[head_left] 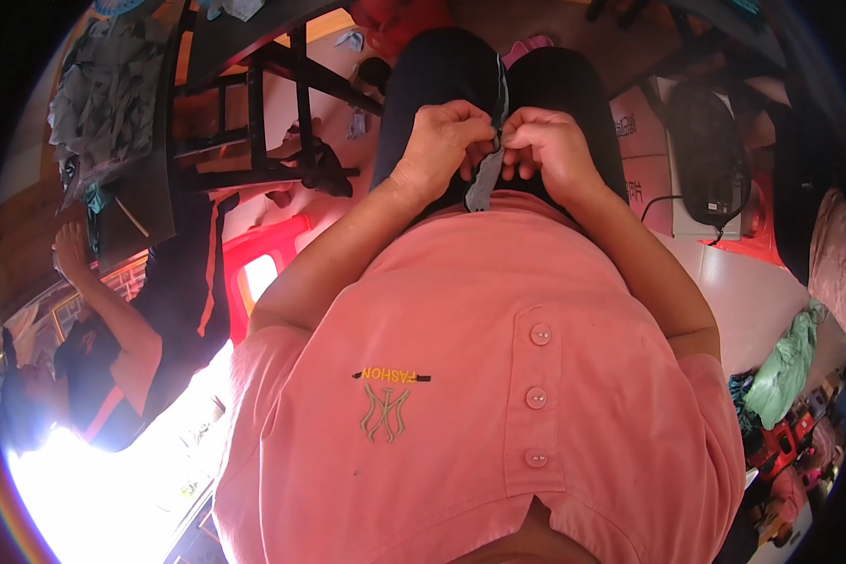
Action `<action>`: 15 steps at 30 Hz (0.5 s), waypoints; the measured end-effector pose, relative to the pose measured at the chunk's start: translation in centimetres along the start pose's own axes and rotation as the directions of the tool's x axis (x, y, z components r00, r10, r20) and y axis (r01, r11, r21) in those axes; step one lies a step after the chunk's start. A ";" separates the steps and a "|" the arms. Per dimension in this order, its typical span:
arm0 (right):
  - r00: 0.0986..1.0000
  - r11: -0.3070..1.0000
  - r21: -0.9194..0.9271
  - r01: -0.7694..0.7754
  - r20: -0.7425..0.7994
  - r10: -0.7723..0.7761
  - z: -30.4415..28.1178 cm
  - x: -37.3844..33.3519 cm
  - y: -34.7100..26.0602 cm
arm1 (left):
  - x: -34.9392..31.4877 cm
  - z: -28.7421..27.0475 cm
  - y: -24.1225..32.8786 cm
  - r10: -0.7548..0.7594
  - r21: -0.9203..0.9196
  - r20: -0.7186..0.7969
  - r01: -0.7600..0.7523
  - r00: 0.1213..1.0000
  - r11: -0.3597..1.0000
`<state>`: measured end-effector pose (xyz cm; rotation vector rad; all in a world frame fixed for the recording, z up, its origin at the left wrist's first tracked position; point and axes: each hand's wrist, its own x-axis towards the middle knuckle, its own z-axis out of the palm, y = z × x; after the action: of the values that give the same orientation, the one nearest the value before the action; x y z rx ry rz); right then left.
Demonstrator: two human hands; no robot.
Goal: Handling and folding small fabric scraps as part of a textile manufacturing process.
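Note:
Over my lap, between dark trouser legs [442, 70], a narrow strip of grey fabric [482, 183] runs lengthwise from the knees toward my pink shirt. My left hand [449, 143] pinches it about midway along, with thumb and fingertips pressed together. On the other side, my right hand [552, 148] closes on the same strip, its fingertips almost meeting the left ones. Part of the strip is hidden behind the fingers, and I cannot make out whether anything small is held there too. The strip's lower end hangs loose near the shirt hem.
Dark wooden bench frames [254, 122] stand at the left, beside a heap of grey cloth pieces [108, 103]. Another person's arm [113, 310] shows at far left. Cardboard boxes [641, 155], a black oval object [707, 155] and green cloth [785, 376] are at the right.

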<state>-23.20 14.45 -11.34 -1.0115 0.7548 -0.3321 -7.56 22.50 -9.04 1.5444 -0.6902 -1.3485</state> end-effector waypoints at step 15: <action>0.999 0.999 -0.024 0.034 -0.014 -0.034 0.7 0.0 -0.6 | 0.2 0.1 0.0 0.094 0.086 -0.051 -0.089 0.994 0.992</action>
<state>-22.67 14.56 -10.67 -1.0462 0.7570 -0.3613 -7.58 22.31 -9.09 1.5909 -0.7823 -1.2176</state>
